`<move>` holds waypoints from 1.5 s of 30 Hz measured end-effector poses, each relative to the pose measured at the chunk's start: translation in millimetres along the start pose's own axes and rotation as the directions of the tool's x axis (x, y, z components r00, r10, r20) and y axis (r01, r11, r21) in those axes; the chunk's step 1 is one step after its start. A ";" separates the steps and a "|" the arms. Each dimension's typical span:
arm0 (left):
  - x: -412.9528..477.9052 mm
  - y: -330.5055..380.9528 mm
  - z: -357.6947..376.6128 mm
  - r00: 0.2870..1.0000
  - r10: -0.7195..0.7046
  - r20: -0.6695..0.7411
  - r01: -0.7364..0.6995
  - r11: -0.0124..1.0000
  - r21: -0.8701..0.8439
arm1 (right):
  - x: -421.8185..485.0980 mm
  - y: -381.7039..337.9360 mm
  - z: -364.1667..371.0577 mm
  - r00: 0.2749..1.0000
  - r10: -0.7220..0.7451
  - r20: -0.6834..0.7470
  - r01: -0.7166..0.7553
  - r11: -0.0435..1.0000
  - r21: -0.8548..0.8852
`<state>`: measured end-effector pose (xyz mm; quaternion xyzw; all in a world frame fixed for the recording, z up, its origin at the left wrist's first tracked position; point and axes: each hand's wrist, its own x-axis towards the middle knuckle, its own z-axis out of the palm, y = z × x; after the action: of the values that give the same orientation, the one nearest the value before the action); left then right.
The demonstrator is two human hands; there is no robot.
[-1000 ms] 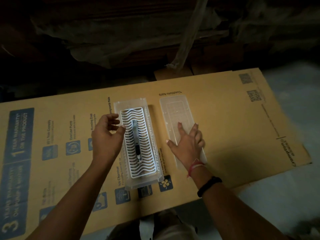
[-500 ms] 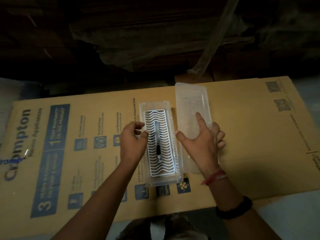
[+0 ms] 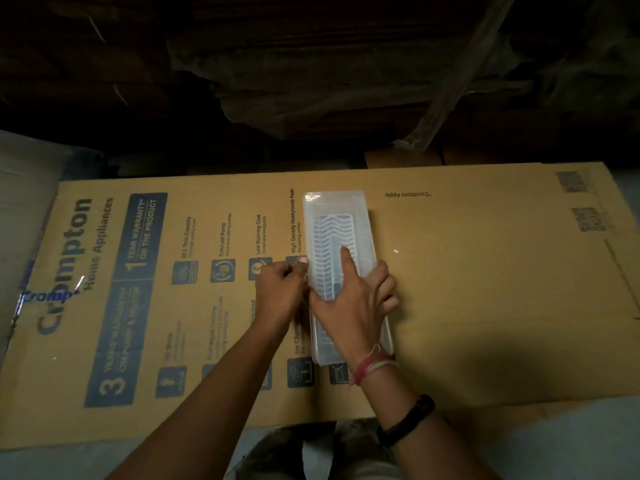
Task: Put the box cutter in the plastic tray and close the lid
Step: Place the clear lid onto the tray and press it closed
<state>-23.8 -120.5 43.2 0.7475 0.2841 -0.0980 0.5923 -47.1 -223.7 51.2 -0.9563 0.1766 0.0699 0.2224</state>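
The clear plastic lid (image 3: 337, 209) lies over the clear plastic tray (image 3: 317, 355), which stands lengthwise on the cardboard. The tray's white wavy grid shows through the lid. On the grid lies the box cutter (image 3: 334, 251), seen only as a faint dark strip under the lid. My right hand (image 3: 356, 306) is on top of the lid: the index finger points along it, the thumb is at its left edge and the other fingers curl over its right edge. My left hand (image 3: 280, 292) pinches the tray's left rim, with its fingers closed.
Everything sits on a large flattened cardboard box (image 3: 485, 289) with blue printing on its left half. Behind it is a dark pile of wood and plastic sheeting (image 3: 346, 81). Pale floor (image 3: 554, 438) shows at the near right and far left.
My right hand has carried the lid from the cardboard on the right over onto the tray. My left hand has stayed at the tray's left rim and closed further.
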 end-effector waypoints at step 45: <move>-33.6 -48.7 2.3 0.997 0.041 0.066 -0.048 0.992 0.118 | 1.1 79.8 -43.2 0.937 0.269 0.223 -0.347 0.637 0.689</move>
<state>-77.1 -126.4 18.4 0.7844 0.2421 -0.1253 0.5571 -73.1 -310.4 57.6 -0.7434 0.3388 0.0794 0.5712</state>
